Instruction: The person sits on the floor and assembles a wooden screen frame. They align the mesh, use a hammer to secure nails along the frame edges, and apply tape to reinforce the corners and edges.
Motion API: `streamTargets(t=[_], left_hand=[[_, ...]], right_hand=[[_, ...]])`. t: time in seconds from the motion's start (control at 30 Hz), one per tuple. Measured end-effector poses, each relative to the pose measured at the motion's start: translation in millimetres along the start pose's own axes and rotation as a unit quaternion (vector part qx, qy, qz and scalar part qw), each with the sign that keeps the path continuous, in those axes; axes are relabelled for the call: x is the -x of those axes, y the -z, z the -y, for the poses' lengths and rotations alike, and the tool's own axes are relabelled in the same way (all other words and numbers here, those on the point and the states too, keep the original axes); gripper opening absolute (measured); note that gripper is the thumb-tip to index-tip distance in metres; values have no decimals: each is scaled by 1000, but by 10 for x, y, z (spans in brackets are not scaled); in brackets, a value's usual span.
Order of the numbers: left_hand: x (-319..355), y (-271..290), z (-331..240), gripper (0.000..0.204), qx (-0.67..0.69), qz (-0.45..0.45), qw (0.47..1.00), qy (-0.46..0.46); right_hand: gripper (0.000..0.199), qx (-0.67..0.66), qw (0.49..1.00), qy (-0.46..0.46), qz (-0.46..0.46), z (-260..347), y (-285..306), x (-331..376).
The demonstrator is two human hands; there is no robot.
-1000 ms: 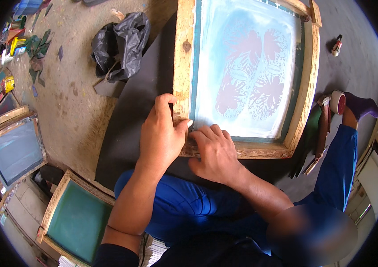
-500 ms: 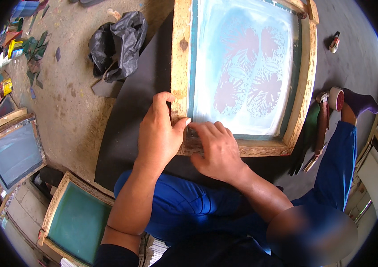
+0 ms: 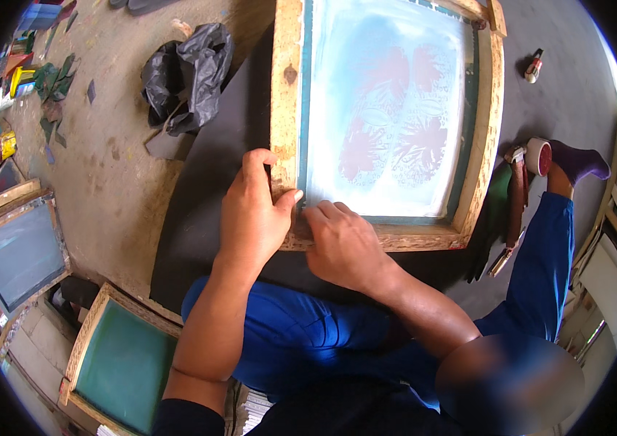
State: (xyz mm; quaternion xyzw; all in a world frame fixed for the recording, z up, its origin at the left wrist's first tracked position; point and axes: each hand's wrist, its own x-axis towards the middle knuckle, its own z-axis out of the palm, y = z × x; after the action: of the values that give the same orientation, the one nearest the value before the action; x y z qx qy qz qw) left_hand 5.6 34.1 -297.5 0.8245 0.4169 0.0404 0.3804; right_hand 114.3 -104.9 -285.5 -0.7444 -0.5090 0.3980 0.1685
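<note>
A wooden-framed printing screen [image 3: 288, 109] lies tilted in front of me on a dark surface. Its pale mesh [image 3: 425, 196] carries two side-by-side, sole-shaped leaf patterns. My left hand [image 3: 252, 221] is closed around the left rail near the near-left corner, thumb on top and fingers over the outer edge. Close beside it, my right hand [image 3: 345, 247] has its fingers curled at that inner corner, over the near rail. Whatever its fingertips may pinch is hidden.
A black plastic bag [image 3: 203, 69] lies at the upper left. More framed screens, one green [image 3: 127, 360] and one grey [image 3: 21, 251], stand at left. To the right are a tape roll [image 3: 539, 157], a small red-and-white tool [image 3: 534, 67] and a socked foot [image 3: 585, 161].
The whole view has shifted a little, so the screen sits slightly further left. My left hand keeps its hold; my right fingers have curled in tighter at the corner.
</note>
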Motion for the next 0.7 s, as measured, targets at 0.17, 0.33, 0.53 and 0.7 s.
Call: streamTargets(t=[0.17,0.33,0.53,0.7], left_hand=[[-18,38,-27,60,3,6,1000,-3],[-21,56,-50,59,3,11,1000,10],[-41,119,-128,57,-7,41,999,32],[-35,21,-12,56,6,-3,1000,-5]], right_hand=[[10,13,998,-5,-67,-416,88,271],[23,52,991,-121,-4,-848,635,682],[25,102,970,-217,42,-1087,953,898],[37,42,994,-90,36,-938,759,809]])
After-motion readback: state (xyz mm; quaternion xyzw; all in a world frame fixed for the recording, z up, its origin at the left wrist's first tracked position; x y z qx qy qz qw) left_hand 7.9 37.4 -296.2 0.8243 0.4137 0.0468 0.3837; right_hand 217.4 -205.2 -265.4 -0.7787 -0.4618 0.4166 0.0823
